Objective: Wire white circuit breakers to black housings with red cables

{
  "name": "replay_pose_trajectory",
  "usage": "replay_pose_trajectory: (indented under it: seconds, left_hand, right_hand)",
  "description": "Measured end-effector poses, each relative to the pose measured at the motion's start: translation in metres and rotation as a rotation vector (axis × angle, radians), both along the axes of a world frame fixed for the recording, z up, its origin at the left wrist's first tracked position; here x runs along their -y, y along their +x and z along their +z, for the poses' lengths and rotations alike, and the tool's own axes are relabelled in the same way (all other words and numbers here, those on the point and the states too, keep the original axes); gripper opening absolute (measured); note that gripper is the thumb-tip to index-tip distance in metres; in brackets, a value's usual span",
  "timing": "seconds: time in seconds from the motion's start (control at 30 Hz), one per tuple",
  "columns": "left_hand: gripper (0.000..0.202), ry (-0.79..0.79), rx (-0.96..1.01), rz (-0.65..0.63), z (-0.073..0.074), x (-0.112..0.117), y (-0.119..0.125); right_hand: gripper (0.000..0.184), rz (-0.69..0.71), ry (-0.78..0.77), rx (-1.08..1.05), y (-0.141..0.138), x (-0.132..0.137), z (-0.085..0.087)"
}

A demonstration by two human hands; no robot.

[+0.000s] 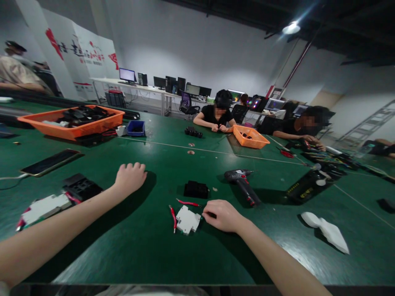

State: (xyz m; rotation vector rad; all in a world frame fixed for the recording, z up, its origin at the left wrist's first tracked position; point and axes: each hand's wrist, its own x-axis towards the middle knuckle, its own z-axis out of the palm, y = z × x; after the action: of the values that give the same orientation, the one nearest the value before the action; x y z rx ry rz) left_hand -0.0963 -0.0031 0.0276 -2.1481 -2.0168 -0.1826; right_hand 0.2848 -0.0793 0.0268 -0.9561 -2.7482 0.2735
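My left hand [131,179] is curled into a loose fist above the green table [160,255], its fingertips turned out of sight. Whatever it may hold is hidden. My right hand [222,216] is closed in a pinch at the right edge of a white circuit breaker [187,220], and I cannot make out what lies between the fingertips. Two short red wires lie by the breaker: one red wire [173,219] on its left, another red wire [189,202] above it, ending close to my right hand. Just beyond sits a black plastic block [196,189].
A cordless drill [242,183], a black bottle-like container [307,187] and a white piece [327,230] are on the right. On the left are a phone [51,162], a black housing [82,187], white breakers [46,209] and an orange basket [74,131]. Co-workers sit across the table.
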Motion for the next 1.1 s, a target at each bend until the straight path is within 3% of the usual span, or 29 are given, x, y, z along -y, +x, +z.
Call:
replay_pose_trajectory:
  seconds: [0.1, 0.23, 0.5, 0.7, 1.1]
  left_hand:
    - [0.04, 0.033, 0.03, -0.285, -0.006, 0.008, 0.024]
    - [0.033, -0.114, 0.136, -0.553, -0.016, 0.004, 0.035]
    - [0.026, -0.121, 0.206, -0.579, -0.026, -0.008, 0.023]
    - [0.026, -0.13, 0.223, -0.583, -0.024, -0.006, 0.024]
    - [0.025, -0.127, 0.227, -0.582, -0.023, -0.006, 0.024]
  right_hand:
    - [0.014, -0.007, -0.003, -0.007, 0.0, 0.0, 0.0]
    - [0.01, -0.025, -0.007, -0.016, -0.001, 0.001, -0.002]
    - [0.011, -0.055, -0.035, -0.009, -0.003, 0.002, 0.0]
    - [0.028, -0.086, -0.054, -0.004, -0.007, 0.003, -0.001]
    - [0.022, -0.056, -0.079, 0.017, -0.008, 0.001, -0.004]
